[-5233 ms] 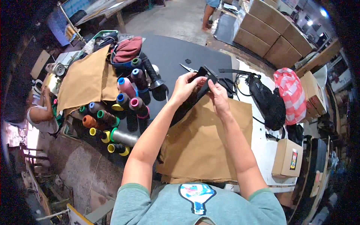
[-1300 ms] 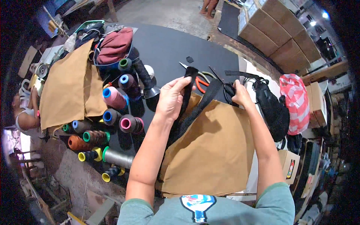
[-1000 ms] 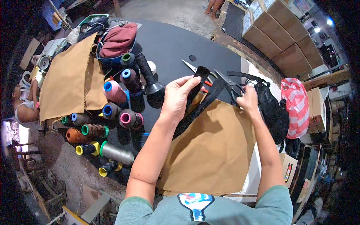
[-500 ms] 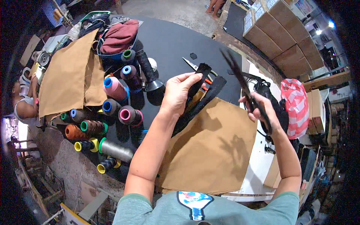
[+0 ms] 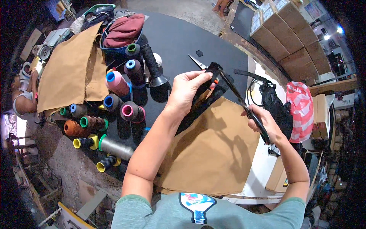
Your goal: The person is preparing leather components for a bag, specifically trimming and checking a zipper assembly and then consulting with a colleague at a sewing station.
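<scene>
A black fabric strip (image 5: pixel 214 69) is pinched between the thumb and fingers of my left hand (image 5: pixel 183 89), its far end sticking up past the fingertips. My right hand (image 5: pixel 264 121) grips large dark scissors (image 5: pixel 238 93) by the handles. Their blades reach up to the strip's edge near my left fingertips; whether they touch it I cannot tell. Behind the strip lies a smaller pair of scissors (image 5: pixel 196 61), partly covered. A tan cloth (image 5: pixel 213 160) is spread flat below both hands, crossed by their shadows.
Several thread cones, among them a pink one (image 5: pixel 119 84) and a grey one (image 5: pixel 116 148), crowd the table's left. Beyond are folded tan cloth (image 5: pixel 72 72) and maroon fabric (image 5: pixel 124 30). A red-and-white bag (image 5: pixel 300 110) and cardboard boxes (image 5: pixel 286 34) stand right. Another person (image 5: pixel 26 99) sits far left.
The scissors have swung down and left, bringing their blades from apart to beside the strip's end. My right hand has lowered slightly; my left hand still pinches the strip.
</scene>
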Tool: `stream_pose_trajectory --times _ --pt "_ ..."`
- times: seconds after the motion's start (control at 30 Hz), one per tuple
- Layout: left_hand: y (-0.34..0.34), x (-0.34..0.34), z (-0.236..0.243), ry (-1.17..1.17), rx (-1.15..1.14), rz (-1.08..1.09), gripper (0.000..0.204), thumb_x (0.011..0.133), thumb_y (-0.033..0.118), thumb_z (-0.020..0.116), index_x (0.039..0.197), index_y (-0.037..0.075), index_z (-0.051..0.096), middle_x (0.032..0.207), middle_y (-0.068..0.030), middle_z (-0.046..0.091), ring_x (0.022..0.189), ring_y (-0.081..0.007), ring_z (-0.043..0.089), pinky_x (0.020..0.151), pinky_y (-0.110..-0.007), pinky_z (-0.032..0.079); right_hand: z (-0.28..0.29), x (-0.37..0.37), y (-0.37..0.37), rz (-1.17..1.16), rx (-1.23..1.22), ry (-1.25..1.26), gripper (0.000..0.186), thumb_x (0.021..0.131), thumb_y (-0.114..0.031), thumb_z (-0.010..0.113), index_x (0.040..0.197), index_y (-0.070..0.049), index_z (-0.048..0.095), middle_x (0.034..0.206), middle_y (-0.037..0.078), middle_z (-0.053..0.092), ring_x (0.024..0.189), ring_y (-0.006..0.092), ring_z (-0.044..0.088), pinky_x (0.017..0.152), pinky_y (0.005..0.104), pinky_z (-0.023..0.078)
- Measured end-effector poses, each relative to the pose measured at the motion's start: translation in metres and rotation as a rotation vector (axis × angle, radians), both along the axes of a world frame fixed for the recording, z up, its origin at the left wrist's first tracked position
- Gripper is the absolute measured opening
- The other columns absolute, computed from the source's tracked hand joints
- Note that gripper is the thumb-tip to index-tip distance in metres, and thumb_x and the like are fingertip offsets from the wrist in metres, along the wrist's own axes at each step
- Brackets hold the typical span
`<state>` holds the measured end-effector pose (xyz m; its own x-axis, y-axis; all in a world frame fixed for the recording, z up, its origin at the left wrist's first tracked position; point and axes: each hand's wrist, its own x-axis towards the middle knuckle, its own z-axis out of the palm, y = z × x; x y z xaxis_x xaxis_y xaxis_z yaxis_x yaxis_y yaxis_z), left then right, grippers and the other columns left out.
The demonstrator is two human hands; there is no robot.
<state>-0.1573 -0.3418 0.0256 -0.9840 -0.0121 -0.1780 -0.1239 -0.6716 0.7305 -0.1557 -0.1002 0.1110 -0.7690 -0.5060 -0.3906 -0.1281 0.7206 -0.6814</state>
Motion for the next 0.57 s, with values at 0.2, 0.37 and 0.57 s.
stream_pose_trajectory --times 0.2,0.37,0.57 --pt "-0.001 0.0 0.0 -0.044 0.002 -0.008 0.015 0.081 0.012 0.061 0.088 -0.001 0.063 0.08 -0.0063 0.064 0.067 -0.011 0.06 0.061 -0.022 0.049 -0.003 -0.009 -0.004 0.031 0.038 0.002 0.046 0.072 -0.044 0.061 0.086 -0.002 0.051 0.066 0.003 0.042 0.063 0.0132 0.041 0.058 0.0275 0.035" --pt "0.004 0.003 0.004 -0.039 0.028 0.049 0.014 0.079 0.009 0.062 0.09 -0.001 0.063 0.082 -0.007 0.064 0.068 -0.0118 0.06 0.062 -0.022 0.05 -0.01 -0.012 0.0 0.041 0.033 -0.005 0.056 0.072 -0.056 0.058 0.094 -0.005 0.053 0.063 -0.004 0.038 0.056 0.0059 0.037 0.049 0.0219 0.03" --pt "0.004 0.002 0.003 -0.045 0.043 0.076 0.018 0.078 0.007 0.064 0.092 -0.002 0.062 0.08 -0.0077 0.064 0.067 -0.0117 0.061 0.061 -0.023 0.05 -0.004 -0.012 -0.001 0.069 0.068 0.006 0.055 0.073 -0.056 0.056 0.094 -0.005 0.053 0.064 -0.004 0.039 0.056 0.0061 0.039 0.049 0.0225 0.031"
